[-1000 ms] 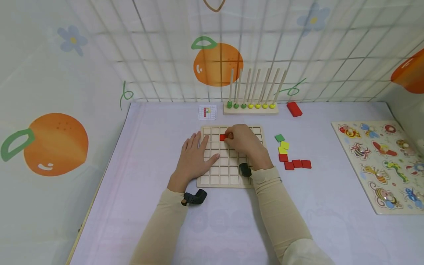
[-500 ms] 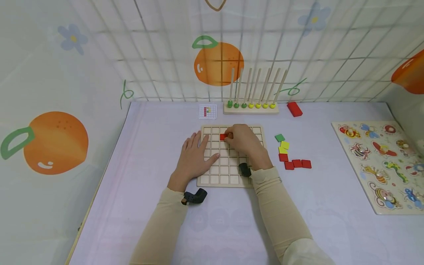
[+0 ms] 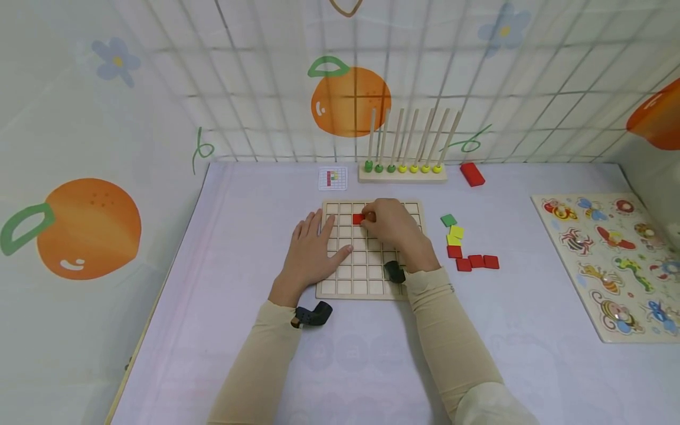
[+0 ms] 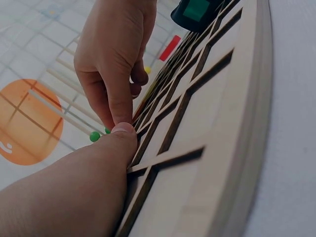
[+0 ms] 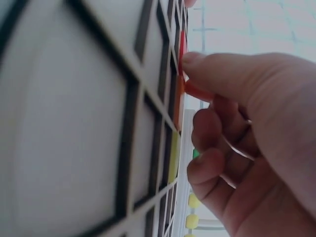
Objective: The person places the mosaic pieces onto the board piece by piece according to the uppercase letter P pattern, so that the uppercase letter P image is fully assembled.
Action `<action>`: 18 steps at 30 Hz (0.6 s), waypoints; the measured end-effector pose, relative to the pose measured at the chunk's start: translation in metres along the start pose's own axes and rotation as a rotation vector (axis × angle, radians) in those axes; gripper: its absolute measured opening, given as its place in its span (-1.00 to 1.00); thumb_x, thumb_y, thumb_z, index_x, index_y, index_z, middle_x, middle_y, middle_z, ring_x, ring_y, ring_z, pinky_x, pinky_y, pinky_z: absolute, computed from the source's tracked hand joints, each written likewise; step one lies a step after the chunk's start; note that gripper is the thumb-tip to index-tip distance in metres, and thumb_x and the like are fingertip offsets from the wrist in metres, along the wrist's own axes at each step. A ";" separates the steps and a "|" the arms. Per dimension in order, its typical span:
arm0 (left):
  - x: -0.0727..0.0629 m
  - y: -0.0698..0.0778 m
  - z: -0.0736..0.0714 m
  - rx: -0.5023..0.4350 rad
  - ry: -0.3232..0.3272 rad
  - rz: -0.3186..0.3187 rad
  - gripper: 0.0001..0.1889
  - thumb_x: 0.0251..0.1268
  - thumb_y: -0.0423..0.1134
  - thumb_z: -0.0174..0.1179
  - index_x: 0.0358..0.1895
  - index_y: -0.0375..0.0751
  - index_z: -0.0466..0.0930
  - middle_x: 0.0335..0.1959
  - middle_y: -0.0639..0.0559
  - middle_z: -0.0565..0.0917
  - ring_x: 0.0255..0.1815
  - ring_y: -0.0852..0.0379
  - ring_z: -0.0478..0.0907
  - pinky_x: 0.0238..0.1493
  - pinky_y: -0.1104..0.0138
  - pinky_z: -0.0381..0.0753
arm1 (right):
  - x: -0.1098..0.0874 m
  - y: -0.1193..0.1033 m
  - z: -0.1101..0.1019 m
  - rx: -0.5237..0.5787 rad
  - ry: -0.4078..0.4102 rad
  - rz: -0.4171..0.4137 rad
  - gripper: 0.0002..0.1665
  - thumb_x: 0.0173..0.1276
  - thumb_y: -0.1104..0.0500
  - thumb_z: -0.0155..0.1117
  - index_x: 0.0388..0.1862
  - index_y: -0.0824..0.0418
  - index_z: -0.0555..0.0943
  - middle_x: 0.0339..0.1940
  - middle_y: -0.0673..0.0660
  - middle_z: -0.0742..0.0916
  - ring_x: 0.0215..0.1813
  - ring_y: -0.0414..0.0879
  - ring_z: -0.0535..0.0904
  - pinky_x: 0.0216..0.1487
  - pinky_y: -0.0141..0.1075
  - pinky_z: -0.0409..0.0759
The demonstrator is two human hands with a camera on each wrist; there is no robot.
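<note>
Near the grid board's (image 3: 345,287) far edge, a red tile (image 3: 358,219) is seemingly being seated before release, right hand (image 3: 394,224) pinching it, left hand (image 3: 310,252) outspread.

My head cam looks forward and down from above my sleeves (image 3: 257,366). It's the widest, farthest view: board (image 3: 359,288), left hand (image 3: 310,252), right hand (image 3: 393,225), table (image 3: 228,236) and back wall (image 3: 265,77).

The left wrist cam is super close, tipped sideways, skimming the board past my left hand toward my right one and the wall.

Right wrist cam's just as tight, also sideways along the board, with my right hand filling one side.

Both wrist views share the board, my right hand and the beads (image 3: 402,169) behind it.
</note>
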State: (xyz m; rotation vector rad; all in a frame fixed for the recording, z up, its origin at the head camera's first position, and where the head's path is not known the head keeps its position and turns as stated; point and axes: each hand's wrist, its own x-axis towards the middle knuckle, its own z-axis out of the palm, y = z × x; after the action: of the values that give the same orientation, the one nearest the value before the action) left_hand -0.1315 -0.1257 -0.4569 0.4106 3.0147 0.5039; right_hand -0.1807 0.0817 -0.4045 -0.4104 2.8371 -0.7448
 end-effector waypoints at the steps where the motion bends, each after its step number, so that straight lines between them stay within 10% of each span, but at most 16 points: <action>1: 0.000 0.000 0.000 -0.001 0.001 -0.001 -0.07 0.40 0.45 -0.09 0.66 -0.02 0.02 0.71 -0.15 -0.07 0.73 -0.14 -0.17 0.68 -0.08 -0.12 | -0.001 0.001 0.000 0.000 0.000 0.003 -0.65 0.48 0.08 0.30 0.14 0.19 0.72 -0.10 0.12 0.72 -0.13 -0.01 0.53 -0.05 -0.20 0.53; 18: 0.001 0.002 -0.001 -0.013 -0.024 -0.017 -0.07 0.40 0.44 -0.10 0.67 -0.02 -0.02 0.71 -0.14 -0.11 0.74 -0.11 -0.23 0.69 -0.06 -0.18 | -0.023 0.025 -0.023 0.052 0.029 0.039 -0.63 0.47 0.11 0.30 0.17 0.23 0.70 -0.35 0.12 0.57 -0.23 -0.01 0.46 -0.22 -0.22 0.40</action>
State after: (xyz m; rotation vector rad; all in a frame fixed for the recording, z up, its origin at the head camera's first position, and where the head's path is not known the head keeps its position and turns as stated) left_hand -0.1323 -0.1238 -0.4556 0.3870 2.9875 0.5140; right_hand -0.1700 0.1200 -0.3954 -0.3376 2.8372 -0.8217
